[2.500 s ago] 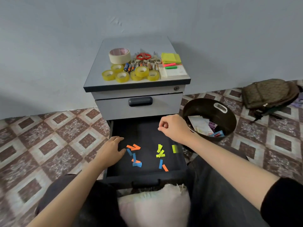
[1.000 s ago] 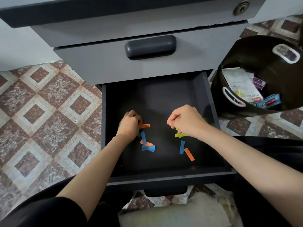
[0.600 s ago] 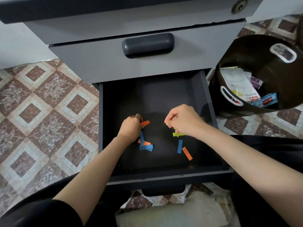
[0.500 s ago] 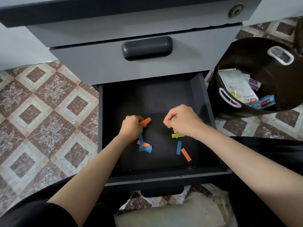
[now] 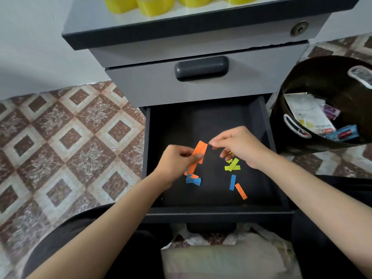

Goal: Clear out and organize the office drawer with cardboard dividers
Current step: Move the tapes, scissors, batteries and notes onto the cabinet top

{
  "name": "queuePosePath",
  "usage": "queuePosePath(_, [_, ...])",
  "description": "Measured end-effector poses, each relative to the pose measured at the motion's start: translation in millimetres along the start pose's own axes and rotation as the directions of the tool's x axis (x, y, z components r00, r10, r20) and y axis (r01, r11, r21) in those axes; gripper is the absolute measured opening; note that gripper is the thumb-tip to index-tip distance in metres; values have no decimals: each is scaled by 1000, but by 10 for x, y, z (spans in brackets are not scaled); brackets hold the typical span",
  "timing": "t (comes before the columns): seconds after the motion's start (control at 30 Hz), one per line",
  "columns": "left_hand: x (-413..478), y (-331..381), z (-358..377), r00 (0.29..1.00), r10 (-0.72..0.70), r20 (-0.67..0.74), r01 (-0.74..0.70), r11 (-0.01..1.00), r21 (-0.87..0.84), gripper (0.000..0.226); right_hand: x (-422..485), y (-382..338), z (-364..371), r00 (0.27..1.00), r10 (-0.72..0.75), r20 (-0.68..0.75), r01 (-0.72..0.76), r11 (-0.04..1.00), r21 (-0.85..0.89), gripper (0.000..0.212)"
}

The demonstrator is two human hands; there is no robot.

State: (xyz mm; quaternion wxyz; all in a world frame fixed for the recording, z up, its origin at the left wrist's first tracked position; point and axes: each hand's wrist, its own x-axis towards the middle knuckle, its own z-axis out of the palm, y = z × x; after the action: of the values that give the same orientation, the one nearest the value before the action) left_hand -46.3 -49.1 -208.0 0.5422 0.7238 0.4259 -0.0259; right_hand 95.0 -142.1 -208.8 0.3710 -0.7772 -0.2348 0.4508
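I see the cabinet (image 5: 181, 43) first, its lower drawer (image 5: 211, 210) pulled out toward me and nearly bare: only loose coloured paper strips lie on the dark floor of it. No cardboard dividers are in view, so I judge the clearing step is not finished.

To the right of the drawer stands the dark bin (image 5: 291, 97), holding a white printed packet, a blue wrapper and a small purple item. On the cabinet top at the far edge I see yellow tape rolls (image 5: 153, 5).

My left hand (image 5: 177, 164) is pinched on an orange strip (image 5: 199, 151), lifted above the drawer floor. My right hand (image 5: 239, 146) is half curled just right of it, its fingertips (image 5: 213, 144) at the strip's upper corner; whether it holds anything I cannot tell.

In the drawer remain the yellow-green strips (image 5: 232, 166) under the right hand, a blue and orange cluster (image 5: 193, 179) under the left, and a blue strip (image 5: 233, 182) touching an orange one (image 5: 241, 191) near the front.

The risk I see: these scraps are thin and light. A loose pinch could let one flutter to the tiled floor (image 5: 70, 148), and carrying them across to the bin could scatter some. Flat ones may resist fingernails.
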Motion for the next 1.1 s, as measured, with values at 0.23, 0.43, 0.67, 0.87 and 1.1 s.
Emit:
queuePosePath(0.23, [71, 10, 3, 999, -11, -39, 6, 992, -125, 15, 3, -27, 32, 999, 21, 27, -22, 998, 66, 18])
queuePosePath(0.43, [165, 17, 70, 1000, -16, 17, 18, 991, -132, 16, 30, -3, 55, 999, 34, 36, -37, 996, 81, 15])
queuePosePath(0.67, [191, -17, 103, 999, -49, -14, 46, 984, -173, 11, 38, 36, 86, 997, 82, -13, -80, 992, 97, 14])
queuePosePath(0.87, [181, -29, 122, 995, -97, 17, 98, 950, -296, 25, 17, 34, 121, 994, 112, 12, -113, 983, 143, 16])
queuePosePath(1.1, [192, -52, 178, 993, -109, -55, 93, 967, -238, 35, -4, 14, 146, 990, 123, 61, -133, 972, 194, 14])
